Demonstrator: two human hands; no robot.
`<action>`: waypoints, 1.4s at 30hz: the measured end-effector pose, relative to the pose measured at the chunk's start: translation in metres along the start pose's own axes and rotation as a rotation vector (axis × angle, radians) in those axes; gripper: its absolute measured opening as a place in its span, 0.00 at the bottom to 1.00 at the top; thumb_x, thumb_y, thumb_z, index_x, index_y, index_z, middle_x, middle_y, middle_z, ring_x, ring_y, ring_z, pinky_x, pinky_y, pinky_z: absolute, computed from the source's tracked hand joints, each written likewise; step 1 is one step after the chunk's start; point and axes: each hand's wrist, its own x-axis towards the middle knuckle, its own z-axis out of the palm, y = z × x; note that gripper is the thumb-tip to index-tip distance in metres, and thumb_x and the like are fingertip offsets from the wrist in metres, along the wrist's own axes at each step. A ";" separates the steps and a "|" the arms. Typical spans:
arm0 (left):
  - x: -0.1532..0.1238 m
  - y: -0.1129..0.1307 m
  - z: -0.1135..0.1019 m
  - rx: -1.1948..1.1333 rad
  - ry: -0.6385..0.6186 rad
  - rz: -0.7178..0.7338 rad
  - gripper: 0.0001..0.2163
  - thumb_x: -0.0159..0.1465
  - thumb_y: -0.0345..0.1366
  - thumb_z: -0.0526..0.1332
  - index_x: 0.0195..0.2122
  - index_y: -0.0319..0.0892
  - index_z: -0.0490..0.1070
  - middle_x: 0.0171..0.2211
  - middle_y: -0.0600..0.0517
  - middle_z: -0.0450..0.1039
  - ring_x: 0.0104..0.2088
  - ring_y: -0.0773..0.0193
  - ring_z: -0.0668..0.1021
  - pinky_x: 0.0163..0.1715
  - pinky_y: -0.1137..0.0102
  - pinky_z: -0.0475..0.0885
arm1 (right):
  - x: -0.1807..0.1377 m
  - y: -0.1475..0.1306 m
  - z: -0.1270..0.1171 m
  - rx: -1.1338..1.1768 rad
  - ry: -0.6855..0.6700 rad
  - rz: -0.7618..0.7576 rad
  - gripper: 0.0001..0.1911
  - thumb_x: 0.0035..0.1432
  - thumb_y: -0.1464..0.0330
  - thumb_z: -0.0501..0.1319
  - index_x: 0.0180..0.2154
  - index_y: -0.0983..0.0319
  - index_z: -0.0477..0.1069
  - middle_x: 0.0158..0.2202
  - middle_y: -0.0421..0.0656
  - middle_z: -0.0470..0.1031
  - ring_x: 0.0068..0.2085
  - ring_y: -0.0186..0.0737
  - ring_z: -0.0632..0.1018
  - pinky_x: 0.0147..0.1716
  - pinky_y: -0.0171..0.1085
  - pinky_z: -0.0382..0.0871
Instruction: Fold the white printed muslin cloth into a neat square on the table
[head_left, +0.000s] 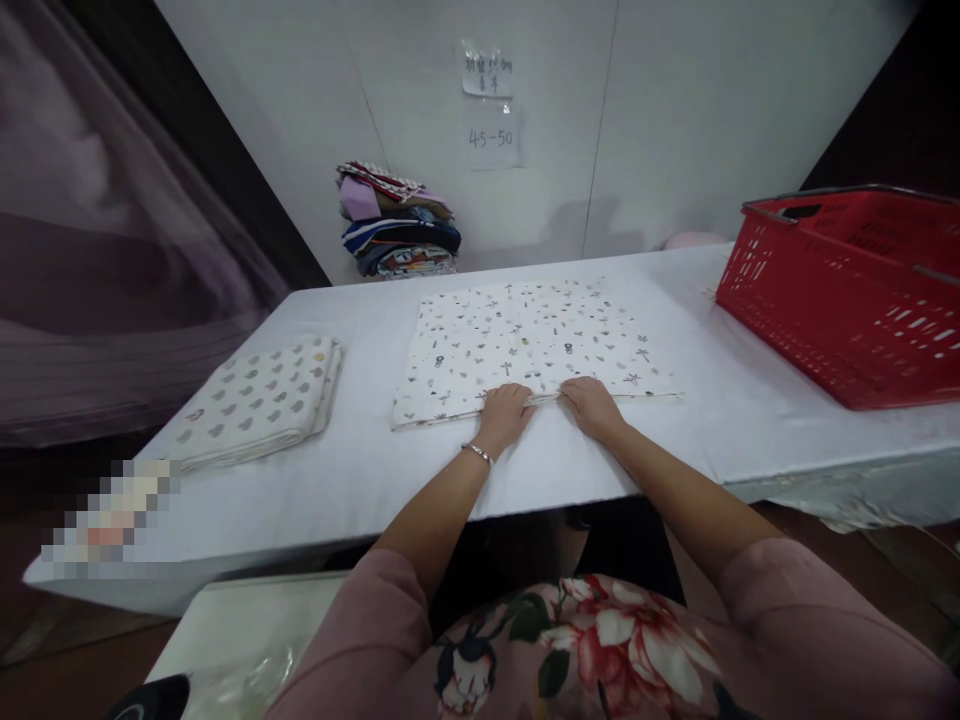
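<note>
Cloth (525, 335) with a small print of palm trees and other motifs lies spread, roughly rectangular, on a white-covered table (360, 490), its near edge toward the person. Left hand (507, 412) and right hand (590, 403) rest on the middle of that edge, just beside each other, palms down with fingers bent; whether they pinch the fabric or only press it cannot be told. A bracelet (477, 453) circles the left wrist. To the left, apart from the spread piece, lies a thick folded textile (262, 395) with rows of grey motifs; a pixelated patch (124, 515) hides what is at the table's near left corner. A red basket (847, 310) with slotted walls occupies the right end, well apart from the right hand, and limits the space on that side. Beyond the far edge, against a pale wall (675, 110), stands a pile of folded fabrics (399, 222). Above it, to the right, hang two paper notices; the lower notice (493, 138) reads "45-50". A purplish drape (112, 220) hangs at far left.
</note>
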 end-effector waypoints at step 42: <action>-0.016 0.011 0.007 0.142 0.124 0.127 0.10 0.65 0.25 0.51 0.34 0.41 0.72 0.53 0.47 0.68 0.59 0.58 0.62 0.55 0.59 0.60 | 0.013 -0.016 0.011 0.015 0.017 -0.045 0.14 0.66 0.66 0.50 0.44 0.61 0.73 0.43 0.46 0.76 0.44 0.44 0.71 0.45 0.40 0.57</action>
